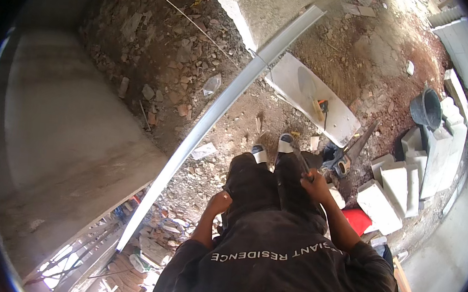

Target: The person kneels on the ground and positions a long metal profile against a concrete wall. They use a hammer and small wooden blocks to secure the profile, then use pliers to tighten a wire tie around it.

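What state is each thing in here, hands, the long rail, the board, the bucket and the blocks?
Left hand: resting on thigh, empty.
Right hand: gripping a dark tool.
Metal rail: lying slanted.
White board: flat on rubble.
Bucket: upright.
White blocks: piled loosely.

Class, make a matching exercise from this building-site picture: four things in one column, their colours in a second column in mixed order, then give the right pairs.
Things:
1. bucket
2. long straightedge
3. blocks
4. flat item by the right forearm

Colours:
A. red
B. white
C. dark grey
D. pale metallic grey

Pairs: 1-C, 2-D, 3-B, 4-A
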Action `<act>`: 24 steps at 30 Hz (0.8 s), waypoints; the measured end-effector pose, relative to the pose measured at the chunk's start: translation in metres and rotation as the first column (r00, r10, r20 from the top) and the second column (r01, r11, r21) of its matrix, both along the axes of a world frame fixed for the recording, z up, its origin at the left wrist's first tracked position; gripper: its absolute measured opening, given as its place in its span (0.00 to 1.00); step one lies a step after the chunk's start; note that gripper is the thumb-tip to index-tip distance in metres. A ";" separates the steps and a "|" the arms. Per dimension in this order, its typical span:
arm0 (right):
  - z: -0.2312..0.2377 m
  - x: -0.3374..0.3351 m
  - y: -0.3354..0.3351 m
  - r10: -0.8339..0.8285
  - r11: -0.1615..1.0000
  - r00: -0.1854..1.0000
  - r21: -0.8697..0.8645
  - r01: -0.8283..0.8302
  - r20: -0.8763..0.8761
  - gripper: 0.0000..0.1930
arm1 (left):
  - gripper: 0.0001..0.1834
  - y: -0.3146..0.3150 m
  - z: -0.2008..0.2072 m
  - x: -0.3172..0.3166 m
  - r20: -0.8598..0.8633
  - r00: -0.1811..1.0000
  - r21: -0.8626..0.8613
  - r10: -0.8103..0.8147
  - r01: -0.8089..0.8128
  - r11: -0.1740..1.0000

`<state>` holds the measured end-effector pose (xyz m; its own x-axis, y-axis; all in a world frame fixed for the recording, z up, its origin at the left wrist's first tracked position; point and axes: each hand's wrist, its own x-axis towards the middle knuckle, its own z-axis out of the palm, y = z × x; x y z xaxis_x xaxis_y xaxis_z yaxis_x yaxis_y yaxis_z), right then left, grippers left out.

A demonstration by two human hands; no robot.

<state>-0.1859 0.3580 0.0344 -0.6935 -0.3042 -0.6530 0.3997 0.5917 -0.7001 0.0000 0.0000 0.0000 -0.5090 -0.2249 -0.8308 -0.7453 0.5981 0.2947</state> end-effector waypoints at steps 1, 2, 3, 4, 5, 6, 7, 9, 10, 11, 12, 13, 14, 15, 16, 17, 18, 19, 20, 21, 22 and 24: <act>-0.014 -0.015 -0.001 0.001 0.999 0.998 0.053 0.002 -0.062 0.23 | 0.17 -0.007 -0.003 -0.004 -0.025 1.000 0.024 0.016 -0.015 1.000; -0.028 -0.031 -0.002 0.004 0.994 0.992 0.106 0.009 -0.124 0.23 | 0.17 -0.011 -0.006 -0.010 -0.050 0.998 0.049 0.032 -0.030 0.998; -0.043 -0.036 0.024 0.017 0.972 0.997 0.234 0.002 -0.078 0.23 | 0.15 0.017 -0.023 -0.006 -0.068 0.990 0.104 0.125 -0.117 0.988; -0.072 -0.066 0.017 0.015 0.966 0.995 0.260 0.012 -0.103 0.24 | 0.14 0.008 -0.024 -0.033 -0.163 0.965 0.067 0.203 -0.195 0.979; -0.100 -0.097 0.006 0.012 0.958 0.992 0.286 0.025 -0.126 0.24 | 0.13 -0.002 -0.033 -0.056 -0.260 0.926 0.040 0.273 -0.272 0.961; -0.129 -0.125 -0.008 0.025 0.949 0.985 0.314 0.030 -0.170 0.25 | 0.11 -0.018 -0.051 -0.070 -0.460 0.852 0.003 0.252 -0.282 0.959; -0.148 -0.148 -0.018 0.044 0.931 0.978 0.364 0.035 -0.206 0.26 | 0.11 -0.025 -0.063 -0.088 -0.498 0.845 -0.085 0.196 -0.273 0.958; -0.180 -0.195 -0.044 0.068 0.888 0.951 0.453 0.080 -0.300 0.26 | 0.10 -0.039 -0.088 -0.129 -0.575 0.792 -0.045 0.206 -0.282 0.958; -0.201 -0.213 -0.052 0.112 0.875 0.938 0.480 0.063 -0.328 0.26 | 0.10 -0.041 -0.103 -0.144 -0.611 0.772 -0.043 0.174 -0.252 0.967; -0.223 -0.229 -0.059 0.156 0.859 0.921 0.509 0.051 -0.356 0.26 | 0.10 -0.041 -0.121 -0.159 -0.649 0.748 -0.041 0.142 -0.221 0.974; -0.244 -0.247 -0.067 0.198 0.843 0.902 0.536 0.042 -0.382 0.26 | 0.10 -0.041 -0.142 -0.174 -0.685 0.721 -0.042 0.109 -0.189 0.981; -0.257 -0.259 -0.078 0.231 0.823 0.882 0.566 0.049 -0.412 0.26 | 0.10 -0.040 -0.162 -0.185 -0.698 0.707 -0.019 0.109 -0.170 0.985; -0.270 -0.270 -0.092 0.262 0.802 0.859 0.595 0.059 -0.439 0.25 | 0.10 -0.039 -0.183 -0.196 -0.712 0.694 0.005 0.107 -0.147 0.989; -0.285 -0.278 -0.105 0.297 0.777 0.836 0.625 0.070 -0.462 0.25 | 0.10 -0.039 -0.206 -0.205 -0.725 0.680 0.031 0.109 -0.125 0.992; -0.301 -0.286 -0.113 0.303 0.778 0.817 0.623 0.085 -0.490 0.25 | 0.11 -0.041 -0.232 -0.211 -0.732 0.669 0.059 0.130 -0.128 0.990; -0.317 -0.293 -0.119 0.307 0.778 0.798 0.620 0.103 -0.519 0.26 | 0.13 -0.043 -0.258 -0.220 -0.714 0.678 0.085 0.173 -0.161 0.983; -0.333 -0.295 -0.124 0.315 0.776 0.778 0.619 0.118 -0.544 0.26 | 0.14 -0.046 -0.287 -0.229 -0.693 0.687 0.114 0.220 -0.197 0.974; -0.345 -0.297 -0.130 0.323 0.782 0.750 0.609 0.132 -0.578 0.26 | 0.15 -0.050 -0.314 -0.240 -0.676 0.689 0.134 0.260 -0.232 0.963; -0.356 -0.299 -0.134 0.329 0.788 0.719 0.598 0.148 -0.612 0.27 | 0.17 -0.052 -0.346 -0.252 -0.703 0.685 0.013 0.189 -0.254 0.967; -0.367 -0.301 -0.140 0.340 0.795 0.686 0.586 0.157 -0.643 0.27 | 0.19 -0.053 -0.383 -0.260 -0.720 0.684 -0.109 0.121 -0.283 0.953; -0.378 -0.303 -0.144 0.335 0.796 0.662 0.577 0.181 -0.670 0.27 | 0.21 -0.055 -0.408 -0.275 -0.731 0.680 -0.228 0.049 -0.312 0.922; -0.396 -0.302 -0.139 0.329 0.790 0.611 0.564 0.239 -0.720 0.27 | 0.28 -0.057 -0.439 -0.316 -0.788 0.597 0.014 0.149 -0.225 0.974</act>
